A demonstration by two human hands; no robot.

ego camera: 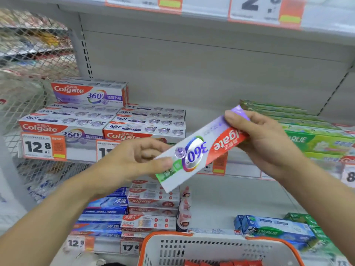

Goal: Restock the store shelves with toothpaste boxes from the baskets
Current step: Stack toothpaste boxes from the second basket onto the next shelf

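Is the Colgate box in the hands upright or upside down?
Upside down and tilted: on the Colgate box, held by left hand and right hand, "360" reads inverted.

Grey metal shelving (pixel 211 60) with a wire mesh divider (pixel 36 60) at left.

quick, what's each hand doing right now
Left hand: pinching the lower end of the Colgate 360 box.
Right hand: gripping the upper end of the same box, which is tilted and upside down.
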